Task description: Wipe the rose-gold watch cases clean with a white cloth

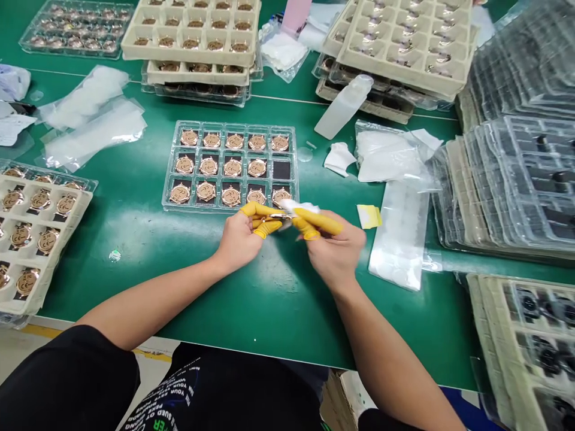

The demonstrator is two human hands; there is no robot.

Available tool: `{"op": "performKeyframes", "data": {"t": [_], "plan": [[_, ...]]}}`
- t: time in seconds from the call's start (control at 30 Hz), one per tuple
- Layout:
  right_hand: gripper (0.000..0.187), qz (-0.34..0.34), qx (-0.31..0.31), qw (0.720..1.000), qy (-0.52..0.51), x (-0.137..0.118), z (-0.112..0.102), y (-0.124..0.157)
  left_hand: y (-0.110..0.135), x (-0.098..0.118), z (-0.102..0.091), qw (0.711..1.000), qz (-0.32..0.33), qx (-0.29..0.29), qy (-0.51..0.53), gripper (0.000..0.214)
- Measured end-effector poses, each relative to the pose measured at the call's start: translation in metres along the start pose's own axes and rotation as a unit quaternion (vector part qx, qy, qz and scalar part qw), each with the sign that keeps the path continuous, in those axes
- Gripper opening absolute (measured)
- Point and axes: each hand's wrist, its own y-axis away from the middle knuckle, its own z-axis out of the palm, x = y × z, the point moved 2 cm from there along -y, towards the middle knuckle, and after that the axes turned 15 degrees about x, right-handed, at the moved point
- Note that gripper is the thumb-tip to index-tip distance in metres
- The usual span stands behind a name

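At frame centre, the left hand (238, 236) and right hand (335, 248), fingertips in yellow cots, pinch one small rose-gold round watch case (275, 217) together with a white wiping cloth (300, 207). Just above, the clear plastic fifteen-pocket tray (230, 164) looks nearly done: fourteen pockets filled, one at middle right empty

Both hands pinch what seems a metal piece (279, 216) beside the clear tray (171, 179).

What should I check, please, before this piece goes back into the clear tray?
1. Left hand grips the small metal piece: ok.
2. Right hand holds the white cloth against it: ok.
3. Yellow finger cots on the fingertips: ok.
4. Free slot in the clear tray, middle row, right end: ok.
5. Piece's surface clean: cannot tell, hidden by fingers.
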Motion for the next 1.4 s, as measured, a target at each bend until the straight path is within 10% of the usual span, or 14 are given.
{"op": "performKeyframes", "data": {"t": [0.3, 0.53, 0.73, 0.93, 1.4], "plan": [[0.037, -0.254, -0.043, 0.955, 0.144, 0.004, 0.004, 0.006, 0.009, 0.011, -0.005, 0.965, 0.130, -0.012, -0.225, 0.016], [0.018, -0.097, 0.044, 0.979, 0.174, 0.021, -0.020, -0.024, 0.005, 0.004, -0.002, 0.995, -0.035, 0.034, -0.086, 0.024], [0.019, -0.093, 0.059, 0.967, 0.228, 0.021, -0.034, -0.033, 0.002, 0.002, -0.006, 0.996, 0.012, 0.049, -0.069, 0.019], [0.021, 0.075, -0.010, 0.996, -0.055, 0.005, -0.014, -0.012, 0.002, -0.001, -0.007, 0.996, 0.044, 0.032, -0.074, 0.018], [0.024, -0.200, -0.053, 0.978, 0.041, 0.000, 0.005, 0.012, 0.013, 0.002, -0.004, 0.987, 0.058, -0.015, -0.150, 0.024]]}}
